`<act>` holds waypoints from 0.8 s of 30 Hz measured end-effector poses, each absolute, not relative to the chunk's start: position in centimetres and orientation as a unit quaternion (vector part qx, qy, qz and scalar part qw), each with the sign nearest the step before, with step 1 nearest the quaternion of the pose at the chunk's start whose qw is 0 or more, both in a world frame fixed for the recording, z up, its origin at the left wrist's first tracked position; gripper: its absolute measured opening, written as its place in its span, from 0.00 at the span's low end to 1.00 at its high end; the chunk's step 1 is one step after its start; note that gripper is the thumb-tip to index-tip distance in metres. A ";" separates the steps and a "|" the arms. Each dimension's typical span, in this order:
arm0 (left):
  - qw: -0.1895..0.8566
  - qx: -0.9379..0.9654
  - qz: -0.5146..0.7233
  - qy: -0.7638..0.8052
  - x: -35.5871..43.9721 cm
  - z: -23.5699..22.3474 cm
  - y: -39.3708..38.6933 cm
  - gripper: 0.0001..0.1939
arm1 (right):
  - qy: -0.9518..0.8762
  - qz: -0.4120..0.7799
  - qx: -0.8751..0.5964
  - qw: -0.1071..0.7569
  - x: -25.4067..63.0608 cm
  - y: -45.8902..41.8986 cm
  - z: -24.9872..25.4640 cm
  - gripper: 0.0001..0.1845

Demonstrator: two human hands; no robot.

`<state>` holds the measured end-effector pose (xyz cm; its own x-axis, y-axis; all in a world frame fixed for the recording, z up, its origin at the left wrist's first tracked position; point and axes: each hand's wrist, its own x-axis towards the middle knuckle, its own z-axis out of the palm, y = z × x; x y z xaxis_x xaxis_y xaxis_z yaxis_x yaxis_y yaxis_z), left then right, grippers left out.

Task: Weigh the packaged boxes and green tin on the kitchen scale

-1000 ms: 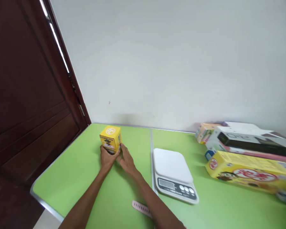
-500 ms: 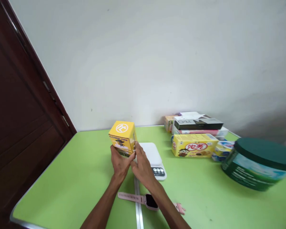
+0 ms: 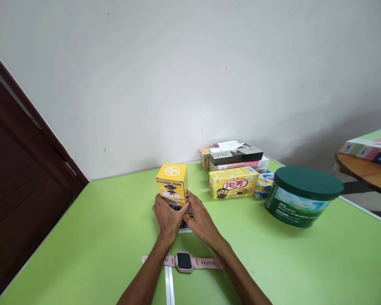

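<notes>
A small yellow cube box [image 3: 172,184] printed "COME ON" is held upright between both my hands over the white kitchen scale [image 3: 185,227], which is almost wholly hidden behind them. My left hand [image 3: 165,216] grips the box's lower left side with curled fingers. On the lower right side my right hand [image 3: 202,220] presses against it. Whether the box rests on the scale or hovers just above it I cannot tell. A pink smartwatch [image 3: 184,261] lies flat on the green table [image 3: 92,237] between my forearms.
A yellow snack box [image 3: 233,187] and a stack of flat boxes [image 3: 235,156] sit at the back by the wall. A round dark green tin [image 3: 301,195] stands to the right. A wooden round table [image 3: 368,169] with boxes is at the far right; a dark door [image 3: 22,178] at left.
Both hands lifted the yellow box from the table's left part and carried it right, over the scale. The view swung right, bringing in the green tin and the wooden table.
</notes>
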<state>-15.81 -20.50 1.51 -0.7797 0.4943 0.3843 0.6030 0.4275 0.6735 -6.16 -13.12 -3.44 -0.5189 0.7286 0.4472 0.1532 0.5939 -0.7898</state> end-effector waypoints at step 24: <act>-0.128 -0.240 -0.660 -0.700 -26.9 -2.8 -26.7 0.41 | -0.766 0.253 -0.401 0.434 -2.7 -10.6 -8.5 0.35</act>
<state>-26.86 -26.66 -2.84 -0.8522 0.5050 0.1367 0.1662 0.0137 0.9860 -2.66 -10.57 -8.47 -0.3016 0.8333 0.4633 0.3942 0.5515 -0.7352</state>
